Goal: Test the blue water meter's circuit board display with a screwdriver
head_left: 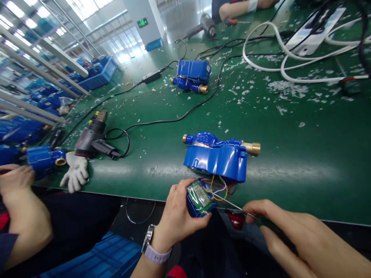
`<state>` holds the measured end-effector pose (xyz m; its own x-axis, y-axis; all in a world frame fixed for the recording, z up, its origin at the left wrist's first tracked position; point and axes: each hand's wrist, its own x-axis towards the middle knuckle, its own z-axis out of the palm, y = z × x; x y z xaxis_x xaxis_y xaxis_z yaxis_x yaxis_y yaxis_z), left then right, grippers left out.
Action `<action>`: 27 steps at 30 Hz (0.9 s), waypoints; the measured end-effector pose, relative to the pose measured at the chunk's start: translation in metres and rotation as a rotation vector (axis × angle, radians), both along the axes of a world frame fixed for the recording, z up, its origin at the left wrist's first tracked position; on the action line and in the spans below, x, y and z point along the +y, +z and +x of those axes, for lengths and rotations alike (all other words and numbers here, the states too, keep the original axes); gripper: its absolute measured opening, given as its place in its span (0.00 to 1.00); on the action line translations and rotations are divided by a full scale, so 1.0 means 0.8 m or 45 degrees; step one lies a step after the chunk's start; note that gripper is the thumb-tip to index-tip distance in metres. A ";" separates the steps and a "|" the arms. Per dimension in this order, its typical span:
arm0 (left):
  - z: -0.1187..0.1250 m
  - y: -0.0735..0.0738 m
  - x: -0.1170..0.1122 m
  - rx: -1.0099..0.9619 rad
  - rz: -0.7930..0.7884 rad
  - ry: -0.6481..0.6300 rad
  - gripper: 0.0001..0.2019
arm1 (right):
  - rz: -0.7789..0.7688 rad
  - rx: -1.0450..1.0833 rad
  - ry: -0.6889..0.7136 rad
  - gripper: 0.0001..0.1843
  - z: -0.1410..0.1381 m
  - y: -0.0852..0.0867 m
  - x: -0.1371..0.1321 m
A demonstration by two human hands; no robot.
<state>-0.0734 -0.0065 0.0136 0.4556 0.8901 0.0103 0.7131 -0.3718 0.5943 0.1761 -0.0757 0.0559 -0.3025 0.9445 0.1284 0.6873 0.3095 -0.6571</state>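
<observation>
My left hand (179, 216) is closed around a small circuit board module with a lit-looking digit display (200, 196), held at the table's front edge. Between the thumb and fingers of my right hand (290, 231) is a screwdriver (232, 204) with a long thin metal shaft and a dark handle. Its tip reaches the module's right side, near the wires; exact contact is hard to see. Thin yellow, red and white wires (222, 187) run from the module to a blue water meter (216, 158) with brass ends, lying on its side just behind.
Another blue meter (193, 73) lies farther back on the green table (156, 154). Heat guns (94, 137), black cables, white cable loops (278, 42) and plastic scraps are spread around. A co-worker's arm (24, 208) is at left beside a white glove (75, 172); another person's arm (237, 9) is across.
</observation>
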 end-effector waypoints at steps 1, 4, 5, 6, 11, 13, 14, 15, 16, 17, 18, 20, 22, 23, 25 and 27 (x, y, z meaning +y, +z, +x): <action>-0.002 0.000 0.001 0.013 0.015 -0.029 0.37 | 0.046 -0.038 0.055 0.18 -0.001 0.001 0.000; -0.006 -0.001 0.002 0.017 0.056 -0.055 0.39 | 0.157 -0.134 0.195 0.24 -0.011 0.002 0.005; -0.007 -0.002 0.002 0.017 0.075 -0.052 0.40 | 0.182 -0.159 0.207 0.25 -0.016 0.003 0.008; -0.007 -0.004 0.002 0.022 0.096 -0.047 0.43 | 0.203 -0.178 0.197 0.26 -0.020 0.004 0.011; -0.005 -0.010 0.000 0.061 0.218 -0.041 0.52 | 0.215 -0.279 0.143 0.30 -0.035 0.009 0.025; -0.004 -0.011 0.000 0.061 0.252 -0.056 0.50 | 0.215 -0.317 0.136 0.29 -0.038 0.010 0.028; -0.004 -0.011 0.000 0.056 0.264 -0.062 0.48 | 0.215 -0.327 0.128 0.29 -0.039 0.011 0.029; -0.003 -0.011 0.000 0.049 0.272 -0.067 0.45 | 0.214 -0.329 0.125 0.28 -0.039 0.011 0.030; -0.003 -0.011 0.000 0.042 0.277 -0.070 0.43 | 0.212 -0.325 0.124 0.28 -0.040 0.012 0.031; -0.003 -0.010 0.001 0.037 0.277 -0.072 0.41 | 0.204 -0.318 0.124 0.27 -0.039 0.012 0.032; -0.003 -0.009 0.001 0.033 0.271 -0.074 0.39 | 0.196 -0.306 0.126 0.27 -0.039 0.012 0.033; -0.003 -0.006 0.002 0.024 0.243 -0.085 0.37 | 0.171 -0.289 0.117 0.26 -0.038 0.012 0.034; -0.003 -0.004 0.004 0.012 0.215 -0.095 0.36 | 0.164 -0.294 0.104 0.25 -0.037 0.012 0.034; -0.003 -0.003 0.004 0.005 0.208 -0.098 0.36 | 0.173 -0.307 0.097 0.25 -0.036 0.013 0.035; -0.003 -0.002 0.004 0.002 0.213 -0.102 0.36 | 0.186 -0.340 0.099 0.25 -0.036 0.014 0.037; -0.002 -0.003 0.004 0.017 0.238 -0.102 0.37 | 0.196 -0.367 0.117 0.26 -0.037 0.016 0.039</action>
<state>-0.0749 -0.0034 0.0109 0.5260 0.8342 0.1655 0.6840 -0.5306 0.5006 0.1466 -0.0442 0.0687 -0.4301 0.8877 0.1643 0.8026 0.4593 -0.3807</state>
